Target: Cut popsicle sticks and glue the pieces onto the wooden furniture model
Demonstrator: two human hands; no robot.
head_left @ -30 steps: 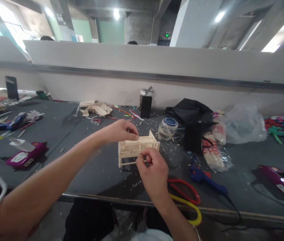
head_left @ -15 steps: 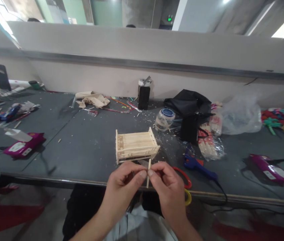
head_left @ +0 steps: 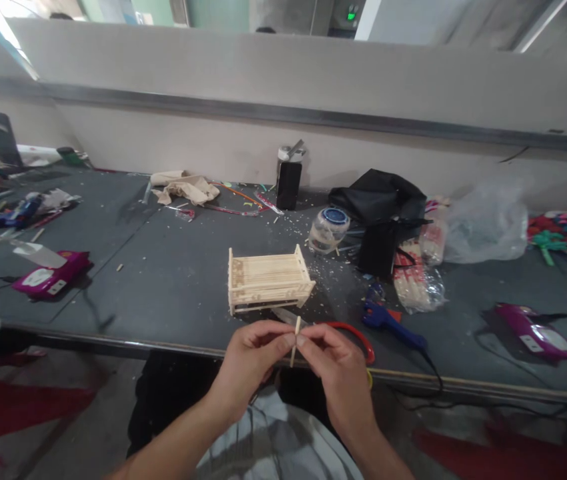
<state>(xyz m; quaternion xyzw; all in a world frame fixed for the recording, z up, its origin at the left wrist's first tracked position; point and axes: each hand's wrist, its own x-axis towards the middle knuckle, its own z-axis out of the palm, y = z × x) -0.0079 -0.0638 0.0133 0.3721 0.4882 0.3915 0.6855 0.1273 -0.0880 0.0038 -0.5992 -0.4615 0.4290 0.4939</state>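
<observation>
A short wooden stick (head_left: 298,325) is pinched upright between the thumbs and fingertips of both hands. My left hand (head_left: 253,357) grips it from the left, and my right hand (head_left: 336,360) from the right; both are closed. Just beyond them a small bed-like frame of glued wooden sticks (head_left: 269,277) stands on the grey table (head_left: 173,293). Scissors with red and yellow handles (head_left: 363,337) lie at the table edge, partly hidden by my right hand, with the blade toward the frame.
A blue glue gun (head_left: 393,327) lies to the right, its cord running off the edge. Behind are a clear jar with a blue lid (head_left: 330,230), a black phone (head_left: 289,187), a black bag (head_left: 381,197) and bagged sticks (head_left: 416,287). Purple devices (head_left: 53,275) sit at both sides.
The view has tilted down slightly. Both hands keep their pinch on the stick, whose tilt has barely shifted. The stick frame stays in place on the table.
</observation>
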